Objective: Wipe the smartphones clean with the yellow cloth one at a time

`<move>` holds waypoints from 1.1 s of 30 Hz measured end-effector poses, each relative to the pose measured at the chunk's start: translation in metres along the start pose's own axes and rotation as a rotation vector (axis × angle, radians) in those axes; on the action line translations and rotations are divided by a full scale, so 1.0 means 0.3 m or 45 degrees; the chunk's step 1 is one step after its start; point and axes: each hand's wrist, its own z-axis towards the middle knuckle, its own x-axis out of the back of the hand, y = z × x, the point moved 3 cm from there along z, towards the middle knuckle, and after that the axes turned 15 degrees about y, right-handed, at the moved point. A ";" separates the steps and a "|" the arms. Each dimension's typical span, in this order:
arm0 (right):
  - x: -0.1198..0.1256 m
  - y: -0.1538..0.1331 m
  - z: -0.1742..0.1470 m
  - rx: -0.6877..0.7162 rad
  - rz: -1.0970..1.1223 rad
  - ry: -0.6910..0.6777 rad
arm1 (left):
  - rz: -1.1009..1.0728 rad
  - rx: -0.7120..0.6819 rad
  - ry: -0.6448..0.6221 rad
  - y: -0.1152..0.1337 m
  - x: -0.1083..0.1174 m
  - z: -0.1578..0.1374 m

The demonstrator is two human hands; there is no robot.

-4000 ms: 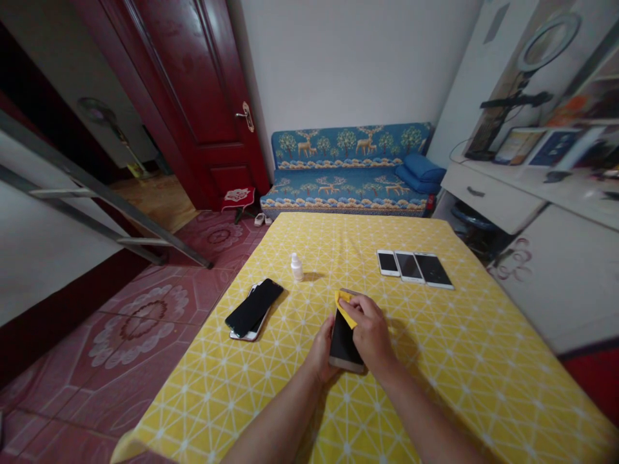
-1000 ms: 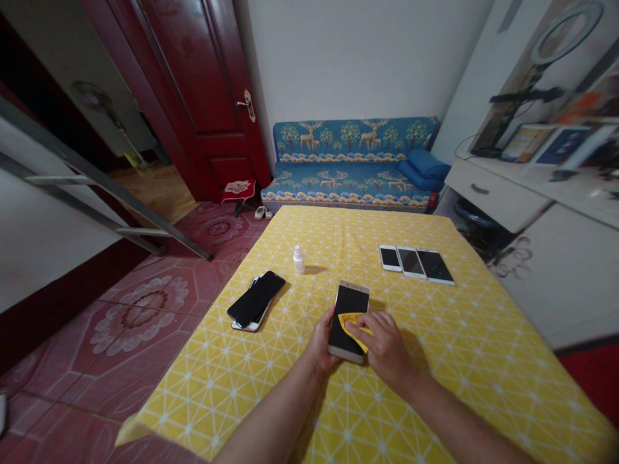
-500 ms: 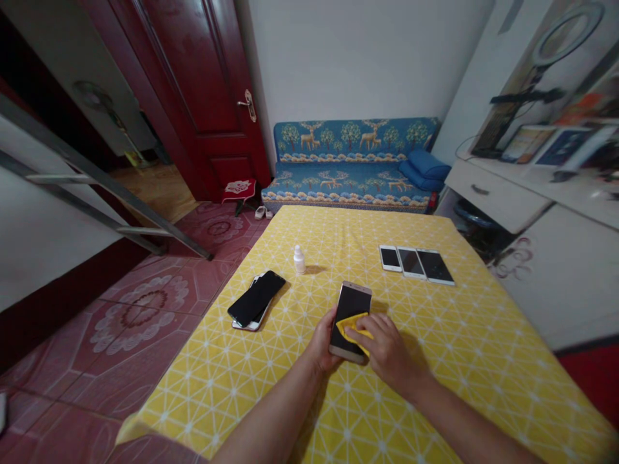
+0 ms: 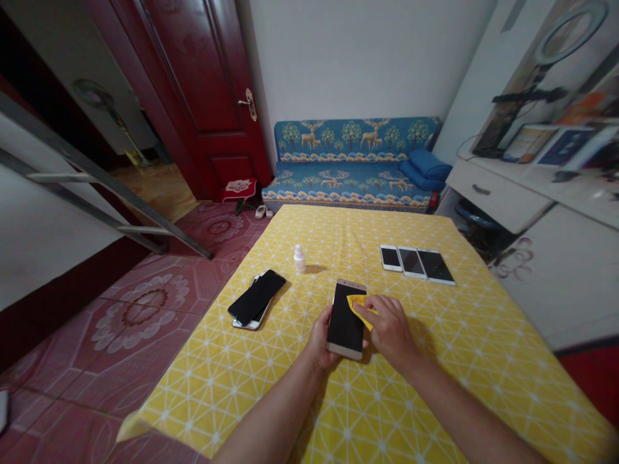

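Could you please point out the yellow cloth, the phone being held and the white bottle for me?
Yellow cloth point(image 4: 356, 299): head view, on its exposed upper part.
Held phone point(image 4: 343, 325): head view, on its dark screen.
White bottle point(image 4: 300, 261): head view, on its body, below the cap.

Against the white wall point(image 4: 367, 58) we see a blue sofa point(image 4: 333, 173) patterned with deer and trees, two blue cushions point(image 4: 428, 169) stacked at its right end; to its left we find a dark red panelled door point(image 4: 193, 71) with a lever handle point(image 4: 247, 104), a red-topped stool point(image 4: 238, 187) near its foot and pale shoes point(image 4: 264, 211) beside that; farther left we have a slanting ladder point(image 4: 142, 230) over flower-patterned tiles point(image 4: 138, 312), a pedestal fan point(image 4: 91, 95) beyond; at right, we notice a ring light point(image 4: 545, 59) above a white desk point(image 4: 503, 196).
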 end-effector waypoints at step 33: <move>-0.036 -0.056 0.044 -0.011 0.022 0.010 | 0.010 -0.051 0.104 0.002 -0.001 -0.002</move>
